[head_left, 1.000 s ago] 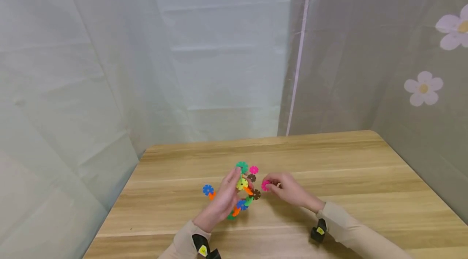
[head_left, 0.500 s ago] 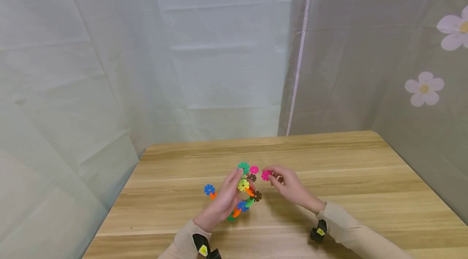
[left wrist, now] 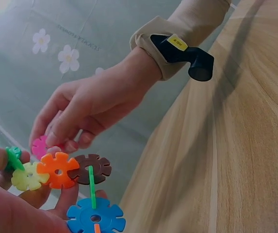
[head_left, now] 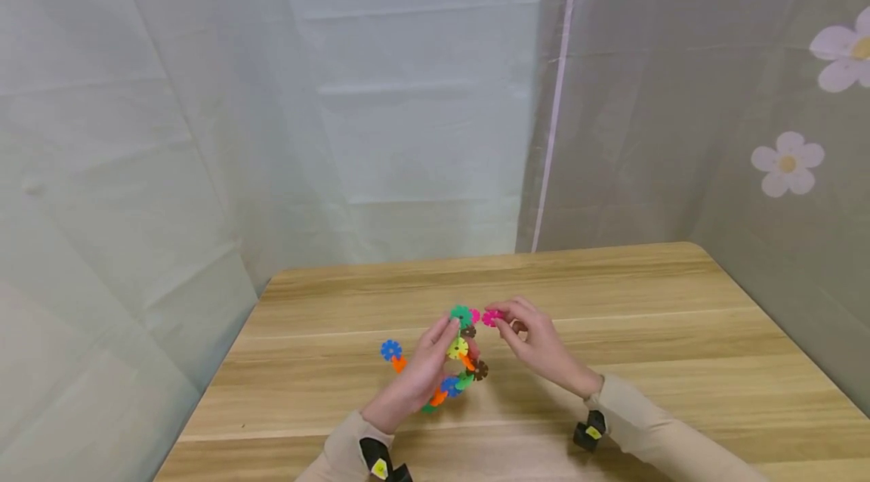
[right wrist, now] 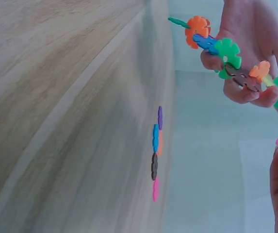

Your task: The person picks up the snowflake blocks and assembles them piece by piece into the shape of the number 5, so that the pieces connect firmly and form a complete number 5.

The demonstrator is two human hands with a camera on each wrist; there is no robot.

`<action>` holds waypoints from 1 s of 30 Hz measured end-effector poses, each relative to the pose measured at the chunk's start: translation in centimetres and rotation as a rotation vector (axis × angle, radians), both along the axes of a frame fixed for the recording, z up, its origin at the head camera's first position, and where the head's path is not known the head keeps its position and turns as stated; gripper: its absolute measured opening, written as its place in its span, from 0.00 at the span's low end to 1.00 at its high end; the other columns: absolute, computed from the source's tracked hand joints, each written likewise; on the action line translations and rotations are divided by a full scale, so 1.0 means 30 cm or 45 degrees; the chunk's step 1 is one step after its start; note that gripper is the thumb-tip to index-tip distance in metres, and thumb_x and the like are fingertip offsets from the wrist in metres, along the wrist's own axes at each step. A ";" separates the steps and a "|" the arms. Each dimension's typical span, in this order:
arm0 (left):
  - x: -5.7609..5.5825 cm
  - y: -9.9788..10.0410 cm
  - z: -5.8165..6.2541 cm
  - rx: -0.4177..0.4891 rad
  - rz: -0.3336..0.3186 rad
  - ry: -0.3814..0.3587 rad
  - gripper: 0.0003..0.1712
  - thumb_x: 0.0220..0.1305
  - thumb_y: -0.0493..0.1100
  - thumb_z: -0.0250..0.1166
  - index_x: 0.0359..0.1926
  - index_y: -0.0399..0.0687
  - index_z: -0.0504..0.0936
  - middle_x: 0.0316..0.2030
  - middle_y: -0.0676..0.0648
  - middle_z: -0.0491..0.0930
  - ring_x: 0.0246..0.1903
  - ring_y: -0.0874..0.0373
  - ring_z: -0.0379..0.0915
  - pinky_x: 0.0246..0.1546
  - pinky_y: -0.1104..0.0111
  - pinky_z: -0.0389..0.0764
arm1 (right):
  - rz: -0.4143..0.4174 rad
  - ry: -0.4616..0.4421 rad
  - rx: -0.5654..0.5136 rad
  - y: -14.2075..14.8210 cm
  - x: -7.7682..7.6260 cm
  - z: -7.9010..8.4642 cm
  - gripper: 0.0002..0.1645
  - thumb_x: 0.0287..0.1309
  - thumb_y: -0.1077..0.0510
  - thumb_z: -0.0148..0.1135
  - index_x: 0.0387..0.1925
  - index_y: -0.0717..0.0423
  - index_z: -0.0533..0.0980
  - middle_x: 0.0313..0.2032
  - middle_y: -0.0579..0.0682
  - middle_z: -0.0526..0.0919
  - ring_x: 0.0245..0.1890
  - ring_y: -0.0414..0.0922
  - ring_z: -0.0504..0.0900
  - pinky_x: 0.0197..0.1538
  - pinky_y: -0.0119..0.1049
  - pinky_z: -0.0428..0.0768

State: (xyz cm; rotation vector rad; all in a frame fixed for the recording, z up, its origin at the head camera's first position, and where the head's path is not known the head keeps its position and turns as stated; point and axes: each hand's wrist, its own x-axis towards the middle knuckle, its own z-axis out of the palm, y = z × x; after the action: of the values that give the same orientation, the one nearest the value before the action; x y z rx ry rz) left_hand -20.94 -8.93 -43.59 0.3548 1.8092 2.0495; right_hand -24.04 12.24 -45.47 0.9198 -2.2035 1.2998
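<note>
My left hand (head_left: 416, 375) holds a curved chain of interlocked plastic snowflake discs. Its colours include yellow (head_left: 458, 348), orange (left wrist: 58, 171), brown (left wrist: 90, 169) and blue (left wrist: 96, 215). A green snowflake disc (head_left: 461, 316) at the chain's far end sits by the left thumb tip. My right hand (head_left: 540, 342) pinches a pink snowflake disc (head_left: 492, 318) between thumb and fingertips, just right of that green disc. In the left wrist view this pink disc (left wrist: 40, 146) shows behind the chain, partly covered by the fingers.
Loose discs lie flat on the wooden table (head_left: 612, 293), among them a blue one (head_left: 390, 350) and an orange one (head_left: 399, 364) left of the left hand. The right wrist view shows purple (right wrist: 160, 118) and pink (right wrist: 155, 190) ones. Pale curtains surround the table.
My right hand has moved away from me with the pink disc, up level with the chain's green end disc. The left hand has shifted slightly right with the chain.
</note>
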 end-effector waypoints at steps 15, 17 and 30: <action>0.009 0.001 -0.016 -0.131 -0.007 -0.069 0.46 0.72 0.66 0.42 0.76 0.47 0.34 0.76 0.36 0.31 0.72 0.29 0.27 0.57 0.25 0.49 | 0.022 0.210 -0.074 -0.019 0.007 0.030 0.15 0.52 0.72 0.66 0.42 0.58 0.78 0.34 0.51 0.83 0.27 0.38 0.79 0.25 0.25 0.78; 0.009 0.002 -0.017 -0.130 -0.010 -0.076 0.46 0.72 0.67 0.41 0.76 0.48 0.34 0.76 0.36 0.31 0.72 0.28 0.27 0.57 0.25 0.50 | 0.026 0.218 -0.070 -0.020 0.008 0.032 0.15 0.50 0.73 0.67 0.40 0.58 0.78 0.33 0.53 0.83 0.27 0.39 0.79 0.25 0.25 0.78; 0.016 0.006 -0.021 -0.127 -0.011 -0.100 0.45 0.72 0.68 0.39 0.77 0.49 0.36 0.75 0.34 0.36 0.72 0.30 0.23 0.56 0.23 0.44 | 0.002 0.311 -0.073 -0.032 0.001 0.038 0.16 0.44 0.77 0.69 0.35 0.61 0.79 0.30 0.52 0.83 0.25 0.41 0.78 0.25 0.24 0.77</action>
State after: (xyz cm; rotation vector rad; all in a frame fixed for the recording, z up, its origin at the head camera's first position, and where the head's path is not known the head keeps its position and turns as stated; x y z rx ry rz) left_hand -20.45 -8.76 -44.23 0.2495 1.8511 1.9311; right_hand -24.01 11.30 -44.33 1.0010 -1.9696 1.1768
